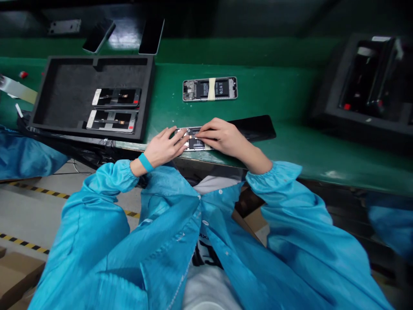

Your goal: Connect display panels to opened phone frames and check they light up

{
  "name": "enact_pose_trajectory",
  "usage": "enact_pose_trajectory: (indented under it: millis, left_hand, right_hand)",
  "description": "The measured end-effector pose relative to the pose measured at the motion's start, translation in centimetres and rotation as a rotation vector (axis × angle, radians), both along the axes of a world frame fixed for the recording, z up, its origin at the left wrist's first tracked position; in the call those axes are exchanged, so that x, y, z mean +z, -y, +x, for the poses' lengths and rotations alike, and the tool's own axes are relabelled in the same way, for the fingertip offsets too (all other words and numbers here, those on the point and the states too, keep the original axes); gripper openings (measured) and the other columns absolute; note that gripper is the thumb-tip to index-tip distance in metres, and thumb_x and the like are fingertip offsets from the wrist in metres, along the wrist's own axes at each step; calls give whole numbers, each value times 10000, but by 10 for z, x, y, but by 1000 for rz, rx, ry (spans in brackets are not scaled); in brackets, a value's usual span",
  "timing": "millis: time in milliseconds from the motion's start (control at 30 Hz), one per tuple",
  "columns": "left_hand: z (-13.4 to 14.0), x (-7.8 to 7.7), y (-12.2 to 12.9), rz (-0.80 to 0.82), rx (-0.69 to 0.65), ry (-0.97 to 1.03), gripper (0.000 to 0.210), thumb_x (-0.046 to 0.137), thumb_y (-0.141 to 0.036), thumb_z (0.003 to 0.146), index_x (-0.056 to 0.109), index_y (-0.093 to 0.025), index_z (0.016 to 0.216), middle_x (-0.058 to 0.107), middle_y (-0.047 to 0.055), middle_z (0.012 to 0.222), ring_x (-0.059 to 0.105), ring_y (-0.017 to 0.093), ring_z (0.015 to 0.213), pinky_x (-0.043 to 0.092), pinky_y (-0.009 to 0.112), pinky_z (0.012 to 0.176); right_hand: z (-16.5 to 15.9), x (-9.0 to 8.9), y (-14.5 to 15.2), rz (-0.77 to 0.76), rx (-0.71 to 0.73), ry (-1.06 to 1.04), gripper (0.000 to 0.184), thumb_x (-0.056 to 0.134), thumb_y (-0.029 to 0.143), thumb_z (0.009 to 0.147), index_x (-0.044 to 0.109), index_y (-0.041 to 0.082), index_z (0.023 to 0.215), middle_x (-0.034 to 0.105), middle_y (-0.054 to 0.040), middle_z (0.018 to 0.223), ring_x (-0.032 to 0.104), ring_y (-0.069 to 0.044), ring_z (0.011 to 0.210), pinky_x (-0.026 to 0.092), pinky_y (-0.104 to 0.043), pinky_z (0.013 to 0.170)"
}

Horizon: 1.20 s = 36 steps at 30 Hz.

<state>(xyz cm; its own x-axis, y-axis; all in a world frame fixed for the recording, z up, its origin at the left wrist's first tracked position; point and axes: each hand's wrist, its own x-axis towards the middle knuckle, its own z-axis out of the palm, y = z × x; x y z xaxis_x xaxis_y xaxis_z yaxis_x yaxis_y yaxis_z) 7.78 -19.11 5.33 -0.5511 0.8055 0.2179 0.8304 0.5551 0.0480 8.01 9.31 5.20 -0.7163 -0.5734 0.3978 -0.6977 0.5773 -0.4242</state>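
An opened phone body, its inner parts bare, lies at the front edge of the green bench. My left hand rests over its left end, with the fingers stretched out and lying on it. Thumb and fingertips of my right hand come together in a pinch above the middle of the same phone. Whatever may be between them is too small to make out. A black glossy panel sits beside the phone, partly behind my right hand. Farther back, another opened phone body has a pale strip of tape across its battery.
At left, a dark foam tray holds two screen assemblies. Two phones and a pale plate are at the back. Another dark tray with panels stands at right. Blue sleeves of other people show at both sides.
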Motion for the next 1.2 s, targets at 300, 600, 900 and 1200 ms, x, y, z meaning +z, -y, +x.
enact_pose_trajectory:
  millis: [300,600,900,1200]
  left_hand:
    - [-10,0,9,50,-29,51,465,468,-409,1160,659,-239,1549,589,147,1665,633,354,1451,605,541,1131]
    - [-19,-23,19,380,6,208,829,641,-591,1060,365,-194,1734,553,210,1637,580,351,1516,545,492,1216]
    - [-17,-16,13,342,14,247,858,640,-643,1034,391,-180,1712,480,243,1690,500,398,1577,462,574,1283]
    - [-23,-9,-25,261,-89,276,983,710,-564,974,289,-118,1741,581,250,1608,559,400,1497,444,585,1274]
  right_hand:
    - [-3,2,4,95,31,-70,382,514,325,1097,852,211,1234,757,-153,1137,656,-265,1037,540,-433,903]
    - [5,13,22,232,36,-150,367,545,323,1086,855,190,1232,748,-178,1202,597,-275,1012,472,-442,871]
    - [12,22,29,353,0,-179,377,510,330,1092,847,209,1211,768,-157,1208,615,-310,1085,470,-452,824]
    - [7,28,-18,170,-85,-68,577,525,561,1084,701,210,1507,691,-195,1421,654,-372,1278,547,-564,1065]
